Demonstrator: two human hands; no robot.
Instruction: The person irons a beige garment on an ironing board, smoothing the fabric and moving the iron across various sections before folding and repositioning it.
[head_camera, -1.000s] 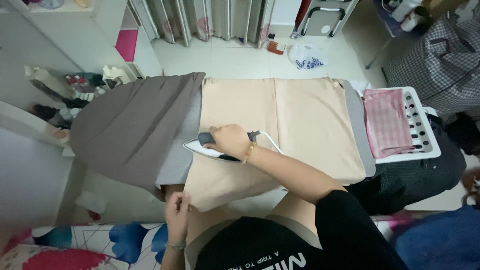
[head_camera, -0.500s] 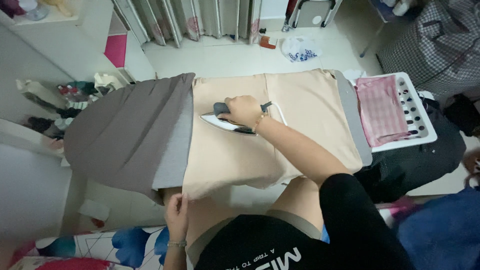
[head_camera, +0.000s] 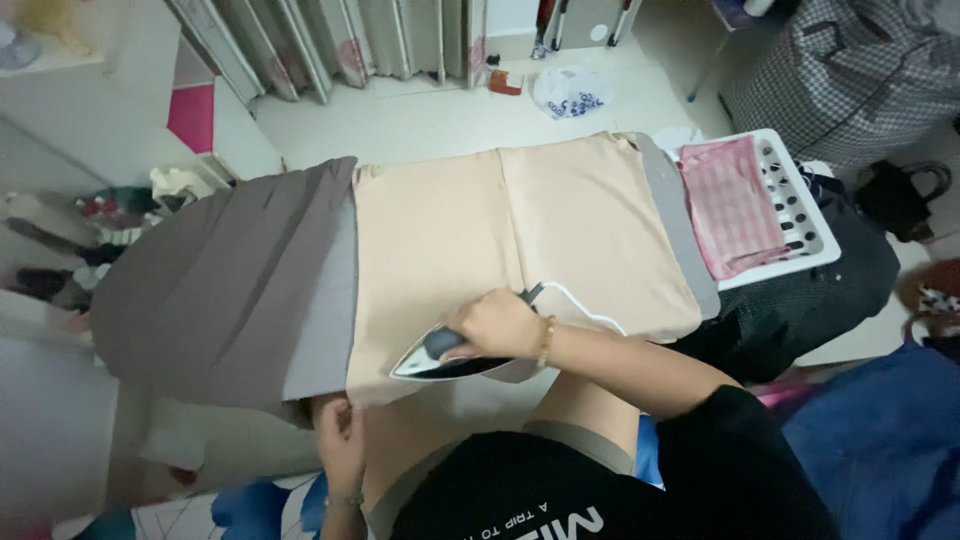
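Right hand (head_camera: 497, 325) closed round iron (head_camera: 440, 360) handle, soleplate flat on beige cloth (head_camera: 500, 230) at ironing board's (head_camera: 320, 330) near edge; left hand (head_camera: 340, 440) pinches cloth's hanging corner below the board

White plastic bag (head_camera: 568, 92) with blue print lies crumpled on floor.

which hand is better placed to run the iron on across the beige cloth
Right. The right hand already grips the iron on the beige cloth; the left hand pinches the cloth's near edge below the board.
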